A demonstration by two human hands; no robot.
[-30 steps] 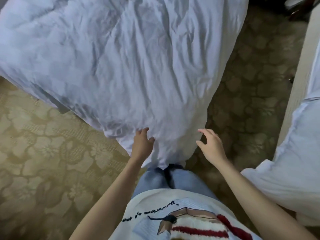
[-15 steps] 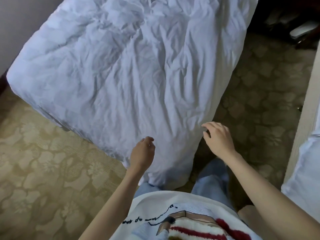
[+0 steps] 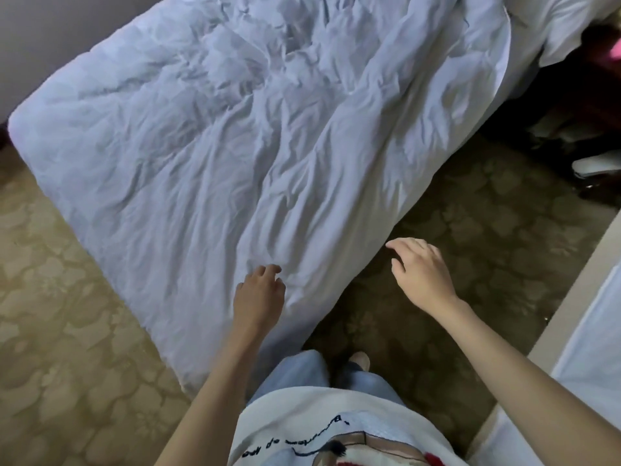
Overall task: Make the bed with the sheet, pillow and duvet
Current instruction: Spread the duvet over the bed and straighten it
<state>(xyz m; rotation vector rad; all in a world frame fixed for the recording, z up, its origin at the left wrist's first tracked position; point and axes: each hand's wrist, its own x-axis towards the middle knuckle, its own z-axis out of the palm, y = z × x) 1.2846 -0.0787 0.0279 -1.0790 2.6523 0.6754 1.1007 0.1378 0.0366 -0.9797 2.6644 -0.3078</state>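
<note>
Head view: we stand at the near corner of the bed, looking down at both our hands.
Duvet [image 3: 252,136]: white and heavily creased, it covers the whole bed top and hangs over the near edge and the right side toward the floor.
Sheet and pillow: we cannot pick out a separate sheet under the duvet; white bedding at the far right end [image 3: 571,25] may be the pillow area, but we cannot tell.
Left hand [image 3: 258,294]: it is over the duvet's near corner, fingers loosely curled; fingertips look to be at the fabric, though we cannot tell if they touch, and they grip nothing.
Right hand [image 3: 423,274]: it hovers over the carpet [image 3: 487,237] just beside the hanging side of the duvet, fingers spread and relaxed, holding nothing.
Other things: a second white-covered bed edge [image 3: 591,331] lies at our right, and dark clutter [image 3: 578,136] is on the floor beyond.
Step in hand: we judge the duvet is laid and we are at the straightening stage, working at this corner.
Next move: we judge it calls for both hands to take the corner edge, one on each side, and pull it taut and square so the creases run out.
</note>
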